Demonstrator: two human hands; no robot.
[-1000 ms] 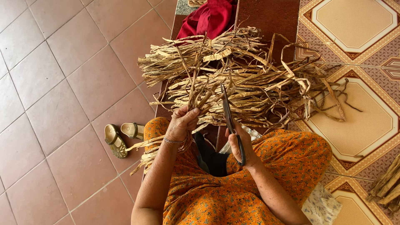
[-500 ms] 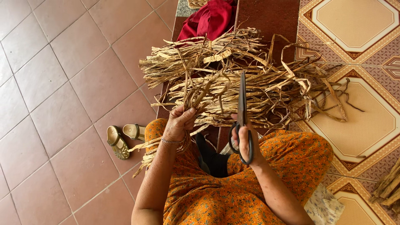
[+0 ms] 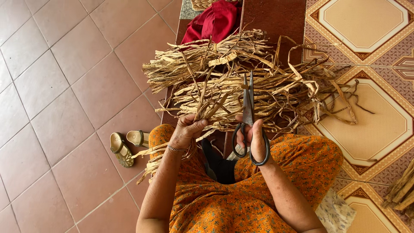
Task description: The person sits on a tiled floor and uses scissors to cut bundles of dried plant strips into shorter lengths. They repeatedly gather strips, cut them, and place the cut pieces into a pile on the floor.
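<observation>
My right hand point(image 3: 254, 140) grips the loop handles of large dark metal scissors point(image 3: 248, 110), whose blades point up and away, nearly closed. My left hand point(image 3: 187, 129) is closed around a bunch of dried tan plant strips point(image 3: 207, 103) that rise from it toward the pile. A big heap of the same dried strips point(image 3: 241, 82) lies in front of me, across a dark red step. Loose strips point(image 3: 151, 159) hang over my left knee. My lap is covered by orange flowered cloth point(image 3: 224, 203).
A pair of golden sandals point(image 3: 127, 144) lies on the reddish floor tiles at left. A red cloth point(image 3: 215, 21) sits beyond the heap. Patterned tiles point(image 3: 371, 116) spread to the right, with more dried stalks point(image 3: 401, 190) at the right edge.
My right hand has swung the scissors from slanting left to pointing straight up at the heap. My left hand keeps its hold on the bunch of strips.
</observation>
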